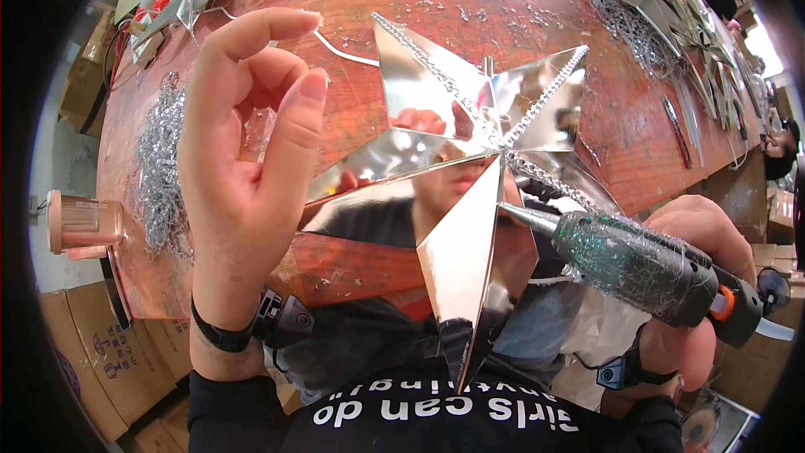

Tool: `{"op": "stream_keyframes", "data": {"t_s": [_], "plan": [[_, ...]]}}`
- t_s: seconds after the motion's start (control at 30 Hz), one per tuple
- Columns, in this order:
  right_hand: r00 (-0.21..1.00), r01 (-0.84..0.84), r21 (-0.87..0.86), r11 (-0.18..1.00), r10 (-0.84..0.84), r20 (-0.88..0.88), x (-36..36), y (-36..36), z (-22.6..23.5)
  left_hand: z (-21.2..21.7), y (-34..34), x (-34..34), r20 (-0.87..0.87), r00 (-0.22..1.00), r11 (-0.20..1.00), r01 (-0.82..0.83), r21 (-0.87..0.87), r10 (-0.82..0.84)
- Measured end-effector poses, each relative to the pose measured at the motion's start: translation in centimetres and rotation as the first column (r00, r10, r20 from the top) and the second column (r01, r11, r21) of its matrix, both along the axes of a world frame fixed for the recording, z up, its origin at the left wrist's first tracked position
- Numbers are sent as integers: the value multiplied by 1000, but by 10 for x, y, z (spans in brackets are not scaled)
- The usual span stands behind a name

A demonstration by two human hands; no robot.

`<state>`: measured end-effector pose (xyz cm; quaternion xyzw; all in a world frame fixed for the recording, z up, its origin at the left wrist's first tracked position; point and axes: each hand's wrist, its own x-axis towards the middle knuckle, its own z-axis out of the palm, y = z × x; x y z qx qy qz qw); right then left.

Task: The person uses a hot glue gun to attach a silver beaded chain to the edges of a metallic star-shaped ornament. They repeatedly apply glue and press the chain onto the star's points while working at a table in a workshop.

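Mirror star (470,201) hides table (503,8) — glue gun (646,264) touching.

Red-brown wooden table (537,0) is carrying loose scraps. Silver tinsel heap (159,176) is lying near its left edge. Finished silver stars (662,0) are piling along the far right side, well apart from the tinsel. A white cord (344,52) is trailing between them.

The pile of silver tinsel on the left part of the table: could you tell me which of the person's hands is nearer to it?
Left. The left hand is raised just beside the silver tinsel, while the right hand grips the glue gun across the picture, beyond the mirrored star.
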<state>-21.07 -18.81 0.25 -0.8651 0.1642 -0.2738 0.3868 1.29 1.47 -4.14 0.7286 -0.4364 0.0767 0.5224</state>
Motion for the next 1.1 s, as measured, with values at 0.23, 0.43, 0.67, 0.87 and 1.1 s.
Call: {"op": "stream_keyframes", "data": {"t_s": [0.23,0.43,0.67,0.87,1.1], "plan": [[936,-311,-392,866,351,34,3,-9,3,-3,-2,3,2,1000,1000,23,-16,-23],[860,-475,-494,728,504,-84,-5,-18,10,-2,-1,2,-38,999,999,-11,-30,10],[938,-312,-465,828,346,-14,-12,-6,1,-7,-2,4,-23,999,998,35,-54,-37],[940,-330,-436,837,332,-75,-14,-1,9,-5,-1,3,-44,999,999,14,-34,-16],[904,-416,-383,825,419,-80,-13,-1,8,-6,1,3,-54,999,1000,2,-19,-3]]}}
